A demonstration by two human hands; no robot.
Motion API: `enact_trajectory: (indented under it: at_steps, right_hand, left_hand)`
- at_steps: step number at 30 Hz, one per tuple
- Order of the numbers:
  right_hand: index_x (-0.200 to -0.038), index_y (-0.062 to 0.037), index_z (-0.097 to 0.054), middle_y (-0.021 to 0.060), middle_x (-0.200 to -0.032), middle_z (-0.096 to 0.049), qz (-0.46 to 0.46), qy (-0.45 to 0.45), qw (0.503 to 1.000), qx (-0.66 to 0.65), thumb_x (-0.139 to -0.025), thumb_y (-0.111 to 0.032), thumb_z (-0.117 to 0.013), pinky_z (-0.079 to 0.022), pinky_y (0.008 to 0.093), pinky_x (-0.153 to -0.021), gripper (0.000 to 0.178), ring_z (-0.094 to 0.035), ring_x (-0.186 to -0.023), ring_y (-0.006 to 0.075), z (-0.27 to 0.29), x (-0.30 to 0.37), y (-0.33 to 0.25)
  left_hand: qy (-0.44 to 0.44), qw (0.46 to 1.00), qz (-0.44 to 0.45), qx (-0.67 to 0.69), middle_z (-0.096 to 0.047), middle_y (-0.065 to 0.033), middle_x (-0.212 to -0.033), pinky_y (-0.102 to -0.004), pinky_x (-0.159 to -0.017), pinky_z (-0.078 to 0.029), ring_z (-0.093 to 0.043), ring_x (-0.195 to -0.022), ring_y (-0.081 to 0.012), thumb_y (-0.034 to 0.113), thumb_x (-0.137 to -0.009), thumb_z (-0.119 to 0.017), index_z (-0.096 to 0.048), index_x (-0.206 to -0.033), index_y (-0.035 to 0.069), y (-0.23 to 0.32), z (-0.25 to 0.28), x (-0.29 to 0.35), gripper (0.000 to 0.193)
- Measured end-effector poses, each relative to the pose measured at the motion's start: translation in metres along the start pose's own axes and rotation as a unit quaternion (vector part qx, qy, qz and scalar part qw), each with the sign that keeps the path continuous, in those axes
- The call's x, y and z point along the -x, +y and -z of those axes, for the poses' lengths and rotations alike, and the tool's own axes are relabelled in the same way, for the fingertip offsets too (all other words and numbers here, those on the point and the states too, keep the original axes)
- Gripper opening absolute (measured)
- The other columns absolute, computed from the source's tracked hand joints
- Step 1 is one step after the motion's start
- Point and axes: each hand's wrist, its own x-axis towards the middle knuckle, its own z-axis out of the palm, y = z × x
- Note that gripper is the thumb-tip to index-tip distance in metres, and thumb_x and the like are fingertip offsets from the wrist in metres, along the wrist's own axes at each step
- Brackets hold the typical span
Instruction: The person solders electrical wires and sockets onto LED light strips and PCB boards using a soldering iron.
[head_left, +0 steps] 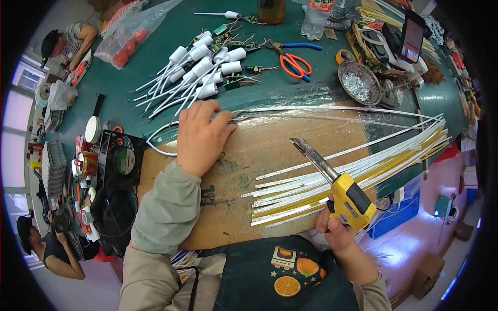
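My right hand (337, 230) grips a yellow soldering gun (353, 201), its metal tip pointing up and left above the brown board (280, 129). My left hand (203, 137) has its fingers bent down on a white cable (162, 152), which curves out to the left. Thin wires come out past those fingertips, near the end of a white LED strip (311, 108); whether they touch cannot be made out. Beside the soldering gun lies a bundle of white and yellow LED strips (332, 181). Beyond my left hand is a heap of white lamp sockets (202, 67) with cables and small circuit boards.
Pliers (294, 65) with orange handles lie at the far middle. A round metal dish (359, 83) of silvery scraps stands far right, near a propped phone (411, 36). A black fan (122, 160) is on the left. Two people (67, 44) work at the left edge.
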Motion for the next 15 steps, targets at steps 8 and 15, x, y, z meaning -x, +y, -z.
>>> enact_trajectory:
  at_steps: [8, 15]
  right_hand:
    - [-0.134, 0.0049, -0.042, 0.0086, -0.070, -0.055, 0.019, -0.016, 1.000, -0.007, -0.092, -0.020, -0.065, -0.042, 0.0270, -0.052, 0.054, -0.051, -0.057, 0.0144, 0.004, 0.003, 0.004]
    - [-0.135, 0.0064, -0.040, 0.0083, -0.071, -0.054, 0.005, -0.004, 0.999, -0.032, -0.092, -0.020, -0.065, -0.042, 0.0277, -0.052, 0.056, -0.050, -0.057, 0.0147, 0.002, 0.001, 0.003]
  left_hand:
    - [-0.011, 0.999, 0.020, 0.041, -0.068, -0.0054, -0.096, -0.0428, -0.081, -0.043, -0.061, -0.095, -0.0274, 0.027, -0.079, -0.076, -0.070, -0.098, 0.010, -0.028, -0.017, -0.058, 0.026]
    - [-0.070, 0.995, 0.045, -0.058, -0.069, -0.0054, -0.093, -0.0440, -0.083, -0.043, -0.061, -0.097, -0.0266, 0.020, -0.083, -0.072, -0.070, -0.095, 0.011, -0.021, -0.049, -0.080, 0.016]
